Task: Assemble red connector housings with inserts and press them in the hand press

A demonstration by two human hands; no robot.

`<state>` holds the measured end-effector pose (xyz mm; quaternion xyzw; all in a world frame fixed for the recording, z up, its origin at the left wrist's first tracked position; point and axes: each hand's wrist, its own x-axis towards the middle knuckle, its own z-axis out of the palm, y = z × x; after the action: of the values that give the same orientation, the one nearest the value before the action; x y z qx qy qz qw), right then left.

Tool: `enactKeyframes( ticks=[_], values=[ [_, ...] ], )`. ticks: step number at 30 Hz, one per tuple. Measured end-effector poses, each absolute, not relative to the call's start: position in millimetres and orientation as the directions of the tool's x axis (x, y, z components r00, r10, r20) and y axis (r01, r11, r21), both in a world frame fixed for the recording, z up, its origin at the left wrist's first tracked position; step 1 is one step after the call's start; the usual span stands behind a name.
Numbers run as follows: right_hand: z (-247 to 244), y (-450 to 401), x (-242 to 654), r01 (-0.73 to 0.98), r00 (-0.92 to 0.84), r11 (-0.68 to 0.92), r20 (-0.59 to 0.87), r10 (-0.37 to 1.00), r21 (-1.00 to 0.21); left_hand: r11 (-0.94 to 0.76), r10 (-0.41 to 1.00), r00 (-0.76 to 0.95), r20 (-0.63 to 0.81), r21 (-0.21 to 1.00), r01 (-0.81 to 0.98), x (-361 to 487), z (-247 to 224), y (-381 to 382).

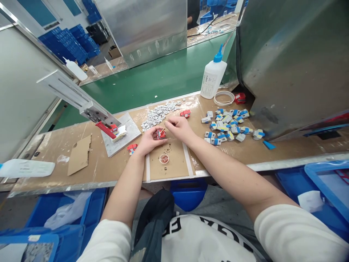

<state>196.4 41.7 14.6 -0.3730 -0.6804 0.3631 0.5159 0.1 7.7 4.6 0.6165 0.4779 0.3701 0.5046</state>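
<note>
Worker at brown-covered bench [109, 174], both hands bare, forearms extended over the work surface. From where I stood, the left hand [148, 143] was grasping a small, boxy red plastic piece with grey parts [161, 134], thumb on the near side and fingers around the far side. This piece was held above the bench, near the middle of the work area. The right hand [179, 128] was curled, thumb and forefinger pinched on a thin yellowish stick [163, 130], whose lower end met the top of the red piece; I could not tell whether it entered it.

Just below the hands, on the bench: a small round clear cup with reddish-brown contents [164, 158], between two pale strips of tape [188, 160]. Beyond the hands lay a spread heap of small flat pale-grey pieces [158, 115], with another red piece [185, 114] to its right. A third red piece [132, 148] lay by the left wrist, near a metal stand with a red handle [105, 129] on a square grey plate [109, 149].

Right side: a loose cluster of white blocks with blue and some yellow markings [228, 127]; behind it, an upright white plastic bottle with blue nozzle [214, 78] and a white ring-shaped roll [224, 98].
</note>
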Motion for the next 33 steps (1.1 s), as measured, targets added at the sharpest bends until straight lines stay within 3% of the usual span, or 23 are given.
enactKeyframes(
  ticks=[3,5,9,12,15,17,21,24,29,33],
  values=[
    [19,41,199,0.107,-0.198,0.47,0.444,0.874,-0.876,-0.031,0.964,0.266,-0.027,0.977,0.21,0,4,8],
    [24,37,203,0.045,-0.314,0.496,0.459,0.831,-0.867,-0.035,0.965,0.262,-0.018,0.98,0.197,-1,3,9],
    [29,25,207,-0.029,-0.779,0.542,0.36,0.514,-0.84,-0.037,0.972,0.234,-0.002,0.986,0.16,-3,1,12],
    [29,15,203,0.117,-0.904,0.663,0.197,0.379,-0.739,-0.032,0.979,0.203,-0.001,0.987,0.159,-2,2,14],
    [35,13,200,0.279,-0.892,0.741,0.12,0.436,-0.611,-0.038,0.979,0.205,0.003,0.985,0.169,-1,5,14],
    [44,15,210,0.392,-0.82,0.728,0.145,0.554,-0.562,-0.04,0.979,0.203,0.006,0.986,0.164,0,6,15],
    [58,8,265,0.719,-0.445,0.528,0.284,0.849,-0.452,-0.013,0.985,0.174,-0.014,0.988,0.151,3,5,16],
    [54,-10,317,0.88,-0.302,0.374,0.262,0.917,-0.292,-0.008,0.985,0.17,-0.019,0.987,0.159,5,3,18],
    [26,-44,354,0.89,-0.41,0.432,0.162,0.898,-0.144,-0.058,0.979,0.2,0.021,0.982,0.177,6,1,21],
    [12,-52,347,0.857,-0.451,0.481,0.181,0.874,-0.186,-0.097,0.976,0.21,0.059,0.98,0.176,5,2,19]
  ],
)
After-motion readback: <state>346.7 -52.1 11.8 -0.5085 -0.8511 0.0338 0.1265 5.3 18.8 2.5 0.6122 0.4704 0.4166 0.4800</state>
